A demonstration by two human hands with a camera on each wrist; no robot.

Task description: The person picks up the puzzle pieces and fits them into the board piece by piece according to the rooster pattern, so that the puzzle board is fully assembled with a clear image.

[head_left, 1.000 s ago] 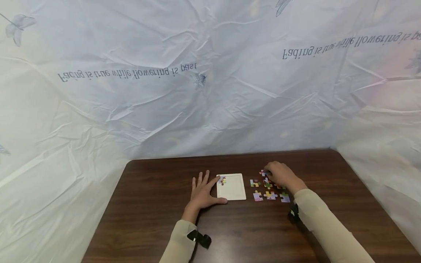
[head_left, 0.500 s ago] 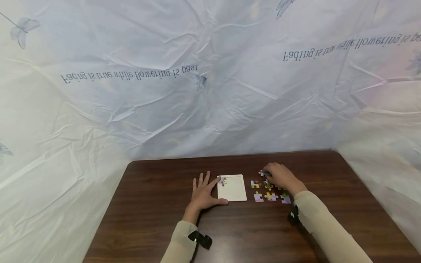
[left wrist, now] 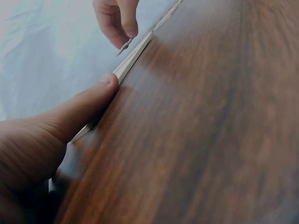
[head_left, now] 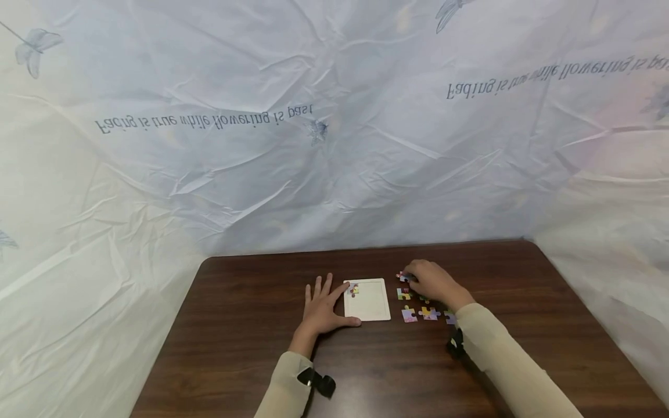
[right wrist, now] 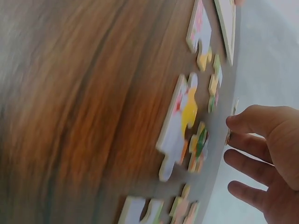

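My left hand (head_left: 320, 313) spreads its straight fingers along the left side of a white square puzzle tray (head_left: 373, 305). Its index fingertip is at the upper left corner, and its thumb lies at the near edge. One jigsaw piece (head_left: 353, 289) sits in the tray's upper left corner. To the right of the tray, my right hand (head_left: 435, 284) pinches another jigsaw piece (head_left: 402, 277) between thumb and index finger. In the right wrist view that pinched piece (right wrist: 235, 108) shows edge-on, raised off the table, with the other fingers extended loosely.
Several loose puzzle pieces (head_left: 430, 313) lie in rows right of the tray, partly hidden under my right hand. The brown wooden table (head_left: 235, 348) ends at a white printed cloth (head_left: 334, 174) hanging behind and at both sides.
My right hand has moved left toward the tray with the pinched puzzle piece, away from the back row of loose pieces. My left hand stays at the tray.
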